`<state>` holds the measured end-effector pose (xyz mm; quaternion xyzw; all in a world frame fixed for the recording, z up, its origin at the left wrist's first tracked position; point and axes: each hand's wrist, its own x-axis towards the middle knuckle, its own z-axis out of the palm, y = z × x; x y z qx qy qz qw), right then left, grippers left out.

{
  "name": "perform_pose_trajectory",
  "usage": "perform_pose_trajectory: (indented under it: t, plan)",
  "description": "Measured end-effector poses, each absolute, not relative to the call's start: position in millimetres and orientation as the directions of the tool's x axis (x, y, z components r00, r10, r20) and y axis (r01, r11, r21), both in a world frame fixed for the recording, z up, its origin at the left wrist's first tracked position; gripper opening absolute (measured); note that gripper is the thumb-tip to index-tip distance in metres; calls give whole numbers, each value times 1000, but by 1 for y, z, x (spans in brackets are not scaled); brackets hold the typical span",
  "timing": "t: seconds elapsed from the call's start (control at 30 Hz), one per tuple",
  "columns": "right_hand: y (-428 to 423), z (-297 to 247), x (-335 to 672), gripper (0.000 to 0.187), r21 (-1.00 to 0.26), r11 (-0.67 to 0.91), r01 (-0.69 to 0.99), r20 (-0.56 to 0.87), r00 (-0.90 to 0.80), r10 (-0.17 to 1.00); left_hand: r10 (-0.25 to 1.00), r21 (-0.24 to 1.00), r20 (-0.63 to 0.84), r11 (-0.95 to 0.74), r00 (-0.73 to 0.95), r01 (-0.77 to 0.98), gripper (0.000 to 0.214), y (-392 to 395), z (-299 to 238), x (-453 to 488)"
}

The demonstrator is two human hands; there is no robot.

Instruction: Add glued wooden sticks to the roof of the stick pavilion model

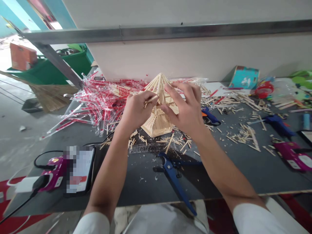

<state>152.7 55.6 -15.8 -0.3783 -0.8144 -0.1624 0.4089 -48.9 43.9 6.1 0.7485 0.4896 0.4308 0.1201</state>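
Far to the left of the stick model, beyond the table edge, a smooth green plastic tub (pixel 52 76) is topped by a boxy orange container (pixel 23 57). Nearer, to the model's front left, a glossy magenta power strip (pixel 55 172) is plugged with black and white connectors, and a flat phone (pixel 81 172) is laid beside it. Directly left of the model, crinkled clear wrappers (pixel 94 104) marked with red are heaped in a tangle.

By the left hand (pixel 138 110), the fingers are drawn together and a thin wooden stick (pixel 151 100) is pinched, close against the model's left side. The stick model (pixel 158 125) itself is stood upright on the matt dark table (pixel 143 182); its pointed, openwork top is set above a flared, faceted base of closely laid pale sticks. In front of it, a transparent ruler (pixel 146 148) and a blue-handled cutter (pixel 175 177) are laid flat.

The right hand (pixel 186 107) is held half open at the model's right side, thumb and forefinger parted; whether anything is gripped cannot be told.

Right of the model, loose sticks (pixel 226 102) and short offcuts are scattered, with a blue glue gun (pixel 211 116) among them. Farther right, a curved turquoise container (pixel 245 77), a second blue glue gun (pixel 280 126) and another magenta power strip (pixel 291 156) are seen.
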Motion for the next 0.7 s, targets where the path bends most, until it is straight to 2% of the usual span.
perform_pose_trajectory:
  t: [0.03, 0.1, 0.33, 0.4, 0.7]
  plan:
    - [57, -17, 152, 62, -41, 647, 761, 766, -391, 510, 837, 598, 527, -490, 150, 634, 18, 44, 6, -49]
    - [59, -19, 151, 63, -31, 635, 772, 740, -409, 534, 835, 592, 529, -490, 149, 640, 17, 45, 6, -49]
    - [57, -19, 155, 29, -26, 687, 726, 808, -389, 442, 832, 590, 533, -495, 153, 638, 18, 45, 6, -49]
    - [54, -18, 155, 25, -29, 695, 719, 809, -391, 439, 833, 590, 532, -494, 152, 639, 19, 44, 6, -49]
    - [54, -17, 152, 45, -23, 628, 778, 759, -396, 518, 830, 594, 537, -499, 152, 631, 16, 44, 6, -49]
